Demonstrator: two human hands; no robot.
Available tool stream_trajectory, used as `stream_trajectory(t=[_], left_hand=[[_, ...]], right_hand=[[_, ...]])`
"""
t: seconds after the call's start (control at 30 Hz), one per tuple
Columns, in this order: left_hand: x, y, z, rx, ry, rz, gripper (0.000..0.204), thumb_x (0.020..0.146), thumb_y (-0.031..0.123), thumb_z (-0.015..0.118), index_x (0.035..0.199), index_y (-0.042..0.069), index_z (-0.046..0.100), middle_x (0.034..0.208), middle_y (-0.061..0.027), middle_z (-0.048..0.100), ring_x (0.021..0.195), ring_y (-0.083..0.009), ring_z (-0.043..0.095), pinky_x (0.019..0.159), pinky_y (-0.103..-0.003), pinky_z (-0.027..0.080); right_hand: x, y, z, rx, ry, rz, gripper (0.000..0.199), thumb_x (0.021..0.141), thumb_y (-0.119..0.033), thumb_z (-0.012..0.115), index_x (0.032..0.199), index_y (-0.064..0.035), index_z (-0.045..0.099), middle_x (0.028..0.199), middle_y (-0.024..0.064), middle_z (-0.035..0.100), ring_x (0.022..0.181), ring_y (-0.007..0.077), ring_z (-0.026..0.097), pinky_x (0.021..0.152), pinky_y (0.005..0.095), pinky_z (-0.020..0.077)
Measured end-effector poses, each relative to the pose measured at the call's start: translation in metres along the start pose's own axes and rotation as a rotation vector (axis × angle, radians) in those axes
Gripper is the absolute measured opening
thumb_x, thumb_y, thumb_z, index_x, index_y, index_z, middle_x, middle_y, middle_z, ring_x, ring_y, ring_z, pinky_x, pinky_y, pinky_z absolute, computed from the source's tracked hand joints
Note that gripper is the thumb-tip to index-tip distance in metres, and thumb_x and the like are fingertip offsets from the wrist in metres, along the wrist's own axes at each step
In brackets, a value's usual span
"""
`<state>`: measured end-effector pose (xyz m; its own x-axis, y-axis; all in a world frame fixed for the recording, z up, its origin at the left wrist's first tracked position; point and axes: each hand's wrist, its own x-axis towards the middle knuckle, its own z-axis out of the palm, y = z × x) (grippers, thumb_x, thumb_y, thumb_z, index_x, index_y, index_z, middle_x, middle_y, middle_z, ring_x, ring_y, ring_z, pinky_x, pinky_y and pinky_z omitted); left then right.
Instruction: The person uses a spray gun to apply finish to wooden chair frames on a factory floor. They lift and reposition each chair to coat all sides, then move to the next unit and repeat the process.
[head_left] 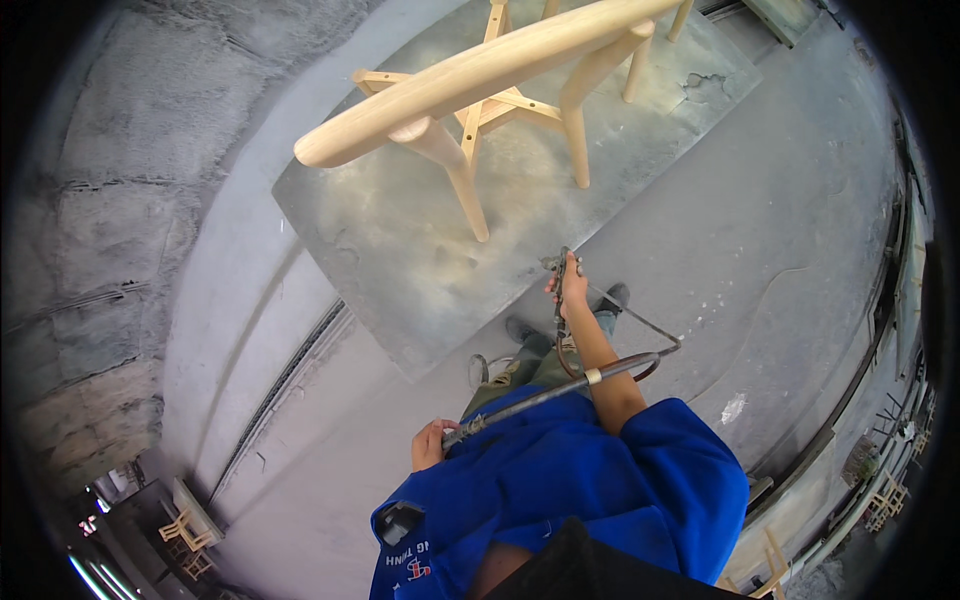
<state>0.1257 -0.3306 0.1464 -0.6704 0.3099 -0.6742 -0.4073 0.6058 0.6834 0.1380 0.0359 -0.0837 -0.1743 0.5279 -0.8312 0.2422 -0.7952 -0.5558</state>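
My right hand (570,286) is wrapped round the grip of a metal spray gun (561,262). The gun is raised in front of my body, near the edge of a grey board (400,300). My left hand (430,443) is down at my waist, its fingers curled on the end of a thick dark hose (520,405) that crosses my body and loops under my right forearm. Beyond the gun, a pale wooden chair frame (440,85) stands on the board, apart from both hands. Its long curved rail is on top, with legs and crossed braces below.
A stained grey wall (140,190) rises at the left. A dark floor groove (280,385) runs towards the board. A thin line (765,300) lies on the floor at right. Several wooden chair frames (186,535) stand at the lower left, others (885,500) at the far right.
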Motion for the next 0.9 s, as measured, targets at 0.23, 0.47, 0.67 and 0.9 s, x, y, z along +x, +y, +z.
stream_trajectory(t=[0.23, 0.47, 0.67, 0.9], left_hand=[[0.033, 0.037, 0.007, 0.088, -0.126, 0.299, 0.043, 0.103, 0.035, 0.047, 0.094, 0.000, 0.070, 0.070, -0.0005, 0.052, 0.069, -0.0101, 0.044, 0.064, -0.028, 0.035], [0.065, 0.058, 0.006, -0.057, -0.316, 0.312, 0.038, 0.101, 0.032, 0.051, 0.094, -0.001, 0.069, 0.075, 0.0011, 0.055, 0.073, -0.0090, 0.046, 0.068, -0.026, 0.037], [0.093, 0.062, 0.023, -0.131, -0.414, 0.437, 0.038, 0.103, 0.031, 0.050, 0.094, 0.000, 0.070, 0.071, 0.0018, 0.051, 0.071, -0.0085, 0.045, 0.066, -0.026, 0.036], [0.102, 0.058, 0.026, -0.309, -0.482, 0.420, 0.043, 0.101, 0.038, 0.052, 0.098, 0.000, 0.071, 0.064, 0.0062, 0.043, 0.061, -0.0049, 0.037, 0.056, -0.025, 0.025]], right_hand=[[-0.135, -0.104, -0.015, 0.250, -0.425, -0.287, 0.069, 0.101, -0.067, 0.034, 0.100, -0.0040, 0.061, 0.069, 0.0047, 0.060, 0.061, 0.0145, 0.063, 0.036, 0.0239, 0.0348], [-0.295, -0.181, -0.063, 0.330, -0.633, -0.640, 0.073, 0.101, -0.065, 0.037, 0.113, 0.0043, 0.059, 0.072, 0.0104, 0.060, 0.061, 0.0178, 0.061, 0.037, 0.0227, 0.0369], [-0.407, -0.222, -0.037, -0.345, -0.597, -0.989, 0.077, 0.096, -0.067, 0.047, 0.112, 0.0064, 0.063, 0.073, 0.0121, 0.063, 0.058, 0.0100, 0.055, 0.040, 0.0202, 0.0343], [-0.439, -0.276, -0.022, -0.582, -0.086, -1.195, 0.048, 0.103, -0.047, 0.053, 0.104, -0.0016, 0.068, 0.069, 0.0005, 0.062, 0.053, 0.0041, 0.049, 0.041, 0.0201, 0.0325]])
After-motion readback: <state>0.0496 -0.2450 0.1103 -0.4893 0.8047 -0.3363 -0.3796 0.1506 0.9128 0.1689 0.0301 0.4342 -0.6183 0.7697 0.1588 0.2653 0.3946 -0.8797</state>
